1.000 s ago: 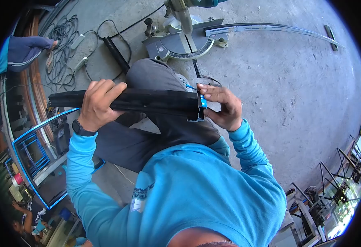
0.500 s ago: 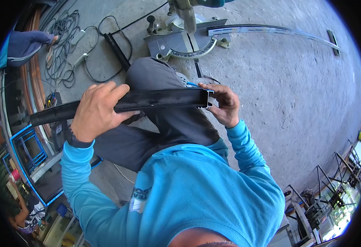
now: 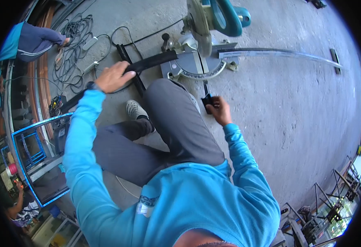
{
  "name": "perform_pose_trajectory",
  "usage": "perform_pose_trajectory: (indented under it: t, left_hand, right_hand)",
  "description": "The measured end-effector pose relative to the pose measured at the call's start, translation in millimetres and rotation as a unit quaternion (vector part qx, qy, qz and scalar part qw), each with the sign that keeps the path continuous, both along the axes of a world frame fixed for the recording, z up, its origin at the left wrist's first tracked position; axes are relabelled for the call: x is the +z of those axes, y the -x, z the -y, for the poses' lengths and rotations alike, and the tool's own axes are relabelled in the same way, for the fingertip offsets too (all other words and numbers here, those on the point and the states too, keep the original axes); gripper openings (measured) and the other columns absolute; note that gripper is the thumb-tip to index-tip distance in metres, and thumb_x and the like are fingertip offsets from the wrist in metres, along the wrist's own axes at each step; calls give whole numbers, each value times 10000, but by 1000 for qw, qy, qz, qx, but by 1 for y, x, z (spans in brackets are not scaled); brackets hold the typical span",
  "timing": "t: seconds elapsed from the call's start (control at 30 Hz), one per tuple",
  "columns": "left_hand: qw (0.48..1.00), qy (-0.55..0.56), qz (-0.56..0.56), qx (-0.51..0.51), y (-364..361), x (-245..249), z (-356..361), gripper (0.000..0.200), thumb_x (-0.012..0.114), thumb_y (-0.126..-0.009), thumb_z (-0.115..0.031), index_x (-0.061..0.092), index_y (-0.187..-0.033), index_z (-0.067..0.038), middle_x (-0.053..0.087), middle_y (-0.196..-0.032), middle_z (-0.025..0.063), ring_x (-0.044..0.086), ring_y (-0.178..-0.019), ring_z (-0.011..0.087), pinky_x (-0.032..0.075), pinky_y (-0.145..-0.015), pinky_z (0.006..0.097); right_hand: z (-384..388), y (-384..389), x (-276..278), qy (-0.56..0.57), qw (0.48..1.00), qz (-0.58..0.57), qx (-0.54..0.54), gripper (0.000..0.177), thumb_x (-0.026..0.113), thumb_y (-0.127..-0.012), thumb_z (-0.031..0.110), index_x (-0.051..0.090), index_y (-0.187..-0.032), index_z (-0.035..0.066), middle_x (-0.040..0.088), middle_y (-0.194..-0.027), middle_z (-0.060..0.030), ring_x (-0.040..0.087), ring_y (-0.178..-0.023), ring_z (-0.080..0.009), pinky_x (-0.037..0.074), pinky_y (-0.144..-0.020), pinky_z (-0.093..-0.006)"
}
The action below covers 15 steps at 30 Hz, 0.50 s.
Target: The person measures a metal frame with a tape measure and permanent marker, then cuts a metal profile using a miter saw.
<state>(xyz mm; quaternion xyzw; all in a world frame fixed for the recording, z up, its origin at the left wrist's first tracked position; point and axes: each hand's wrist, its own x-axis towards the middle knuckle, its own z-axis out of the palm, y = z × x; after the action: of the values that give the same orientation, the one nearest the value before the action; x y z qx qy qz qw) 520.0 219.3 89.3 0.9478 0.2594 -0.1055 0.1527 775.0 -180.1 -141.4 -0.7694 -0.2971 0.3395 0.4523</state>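
Observation:
My left hand point(image 3: 114, 77) is closed over a long black metal profile point(image 3: 151, 62), thumb along its near side. The profile slants up to the right, its far end on the grey base of a miter saw point(image 3: 184, 65). Lower right of the saw base, my right hand point(image 3: 219, 110) grips a short black profile piece point(image 3: 207, 103) between thumb and fingers, just below the saw's front lever. The saw head with its round blade guard point(image 3: 200, 26) and teal handle point(image 3: 230, 18) stands raised above the base.
A silver strip point(image 3: 279, 53) runs right from the saw onto a small block point(image 3: 335, 61). Another black bar point(image 3: 131, 70) lies left of my knee. Coiled cables point(image 3: 71, 49), a blue-edged frame point(image 3: 24, 164) and two other people are at left; metal stands point(image 3: 333, 197) are lower right.
The long profile has moved from over my lap up to the saw base with my left hand. My right hand has left its end and moved away with a short piece.

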Motion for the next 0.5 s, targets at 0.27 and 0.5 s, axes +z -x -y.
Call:
perform_pose_trajectory:
  t: [0.27,0.5]
  left_hand:
    - [993,114,-11,-23,-24,-208,-34,496,675,-949,-264,517,-1366,-49,573,-1238,235,588,-1128,448,488,-978,500]
    - [992,19,-82,-93,-62,-271,-46,504,652,-965,-362,513,-1368,-93,588,-1317,230,597,-1164,417,498,-990,502]
  right_hand:
    - [-26,3,-3,79,985,142,59,621,848,-805,184,548,-1330,44,578,-1302,-199,626,-1129,-383,531,-932,-446]
    - [-41,-109,113,-54,971,169,-158,420,706,-969,38,553,-1359,71,602,-1315,-103,652,-1083,-198,575,-861,-311]
